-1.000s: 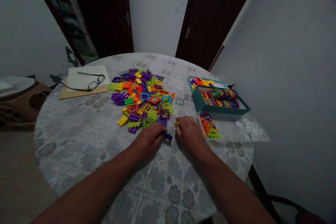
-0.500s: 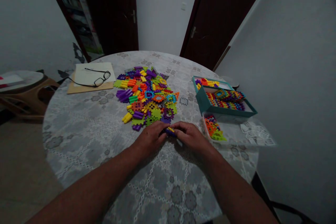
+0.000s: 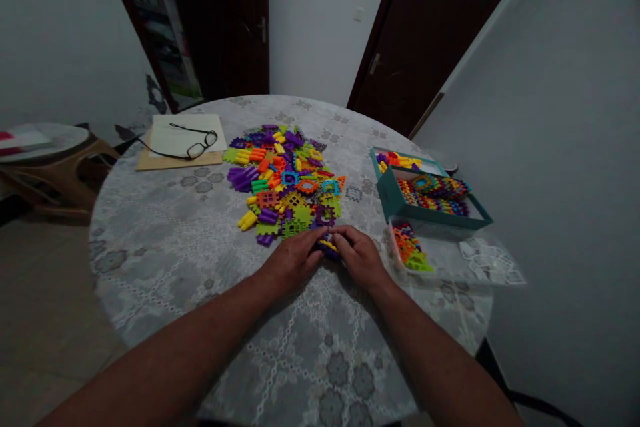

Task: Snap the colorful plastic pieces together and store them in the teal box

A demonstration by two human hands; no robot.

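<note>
Between my two hands, low over the near side of the tablecloth, are small purple and yellow toy building pieces [image 3: 329, 247]. My left hand [image 3: 295, 255] closes on their left side, thumb and fingers pinched. From the right, my right hand [image 3: 361, 255] grips them with thumb and bent fingers. The fingers partly cover the pieces, so how they join cannot be made out. Just beyond my hands lies a heap of colourful plastic building pieces [image 3: 290, 180]: purple tubes, yellow and orange sticks, green toothed squares.
To the right stand a teal box [image 3: 435, 210] of colourful pieces, its lid [image 3: 380, 163] behind it, and a clear plastic tub [image 3: 395, 247] with more pieces. Glasses [image 3: 195, 150] rest on paper [image 3: 165, 127] at the back left. The round table [image 3: 200, 213] has a patterned cloth.
The view has shifted slightly, so the table sits a little further right. My fingers have moved slightly around the purple and yellow pieces, which show a little more now.
</note>
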